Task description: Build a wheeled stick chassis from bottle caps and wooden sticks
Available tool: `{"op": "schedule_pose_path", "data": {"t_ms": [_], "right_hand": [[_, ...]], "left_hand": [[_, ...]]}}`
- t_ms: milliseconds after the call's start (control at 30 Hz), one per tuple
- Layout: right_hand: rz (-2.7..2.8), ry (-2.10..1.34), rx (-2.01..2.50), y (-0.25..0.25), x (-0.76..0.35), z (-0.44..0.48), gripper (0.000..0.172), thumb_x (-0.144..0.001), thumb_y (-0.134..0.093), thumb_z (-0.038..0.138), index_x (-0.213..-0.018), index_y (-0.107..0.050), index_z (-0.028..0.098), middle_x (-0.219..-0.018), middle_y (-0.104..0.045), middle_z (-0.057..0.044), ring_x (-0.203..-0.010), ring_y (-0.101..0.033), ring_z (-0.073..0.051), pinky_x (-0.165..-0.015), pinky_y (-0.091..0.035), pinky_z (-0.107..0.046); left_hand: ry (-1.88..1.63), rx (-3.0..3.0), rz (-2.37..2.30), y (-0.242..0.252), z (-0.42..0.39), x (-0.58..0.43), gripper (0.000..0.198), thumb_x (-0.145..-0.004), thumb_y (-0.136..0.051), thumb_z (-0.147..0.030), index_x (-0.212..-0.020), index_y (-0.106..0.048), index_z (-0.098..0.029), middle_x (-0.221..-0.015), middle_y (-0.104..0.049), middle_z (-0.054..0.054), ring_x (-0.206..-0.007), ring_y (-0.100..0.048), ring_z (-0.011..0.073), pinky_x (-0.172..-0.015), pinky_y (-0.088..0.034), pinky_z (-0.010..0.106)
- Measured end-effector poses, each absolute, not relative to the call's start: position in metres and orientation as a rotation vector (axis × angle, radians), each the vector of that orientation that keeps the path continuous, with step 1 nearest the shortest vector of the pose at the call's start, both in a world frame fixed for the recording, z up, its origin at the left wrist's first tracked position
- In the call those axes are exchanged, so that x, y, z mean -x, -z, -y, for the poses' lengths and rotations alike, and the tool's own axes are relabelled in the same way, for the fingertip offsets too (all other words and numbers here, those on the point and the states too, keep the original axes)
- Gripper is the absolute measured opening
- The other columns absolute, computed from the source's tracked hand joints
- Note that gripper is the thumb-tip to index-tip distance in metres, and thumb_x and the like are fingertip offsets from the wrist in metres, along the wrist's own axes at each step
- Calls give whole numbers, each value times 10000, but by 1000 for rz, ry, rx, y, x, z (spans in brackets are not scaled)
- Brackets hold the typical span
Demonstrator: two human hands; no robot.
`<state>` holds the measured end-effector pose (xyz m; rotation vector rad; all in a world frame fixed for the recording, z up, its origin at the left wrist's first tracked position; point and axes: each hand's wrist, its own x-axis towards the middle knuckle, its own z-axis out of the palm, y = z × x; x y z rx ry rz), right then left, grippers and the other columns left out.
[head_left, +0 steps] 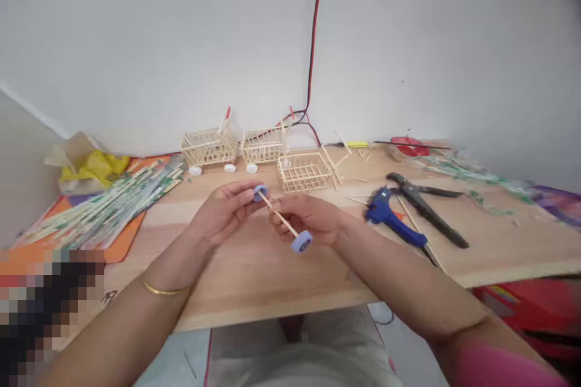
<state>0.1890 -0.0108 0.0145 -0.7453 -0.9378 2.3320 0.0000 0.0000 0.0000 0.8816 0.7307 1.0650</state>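
Over the middle of the wooden table, both hands hold a thin wooden stick (282,218) with a light-purple wheel at each end. My left hand (229,210) grips the far wheel (260,193) between thumb and fingers. My right hand (308,216) pinches the stick near its middle, and the near wheel (302,242) juts out toward me. Just beyond the hands stands a small stick basket (304,172) without visible wheels. Two miniature stick carts, a left one (209,146) and a middle one (264,146), stand behind on white wheels.
A blue glue gun (393,217) and black-handled cutters (431,208) lie on the right. Wrapped sticks (113,205) are heaped on an orange sheet (131,236) at left, beside a box with yellow plastic (97,169). More wrappers (472,175) lie at far right. A red-black cable (313,42) runs down the wall.
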Motion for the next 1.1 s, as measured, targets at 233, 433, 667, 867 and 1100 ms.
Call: {"op": "schedule_pose_path", "data": {"t_ms": [233, 433, 667, 867, 1100], "right_hand": [[898, -2349, 765, -15, -189, 11, 208, -716, -686, 247, -709, -505, 145, -578, -535, 45, -455, -420, -35, -449, -292, -170], [912, -2307, 827, -12, -189, 7, 201, -705, -695, 263, -716, -530, 148, -593, -548, 42, -461, -431, -45, -432, -288, -178], [996, -2224, 701, -19, -197, 5, 188, -745, -683, 278, -768, -556, 142, -610, -534, 40, -467, -384, -42, -442, -280, -184], [1021, -2079, 551, -26, -204, 3, 177, -798, -633, 253, -718, -525, 136, -643, -511, 35, -509, -416, -48, -490, -320, -194], [896, -2099, 466, -29, -206, 1, 132, -834, -588, 221, -759, -513, 142, -651, -439, 48, -503, -342, -39, -479, -306, -174]], "left_hand": [[-1067, -870, -727, 1, 0, 4, 235, -698, -744, -165, -925, -716, -112, -930, -728, 92, -866, -667, 162, -879, -523, 303], [-1052, -859, -730, -2, 0, 3, 306, -695, -746, -185, -991, -696, -124, -1005, -713, 108, -946, -660, 201, -923, -496, 360], [-1031, -932, -705, 7, -2, 6, 303, -757, -694, -183, -1055, -667, -133, -1079, -680, 110, -981, -637, 189, -920, -471, 329], [-733, -1030, -565, 6, 21, -24, 454, -739, -718, -207, -1176, -594, -201, -1090, -644, 85, -847, -623, 149, -798, -482, 303], [-556, -1155, -686, -3, 27, -11, 256, -757, -691, -366, -750, -654, -113, -453, -442, -46, -415, -351, 49, -435, -255, 196]]}}
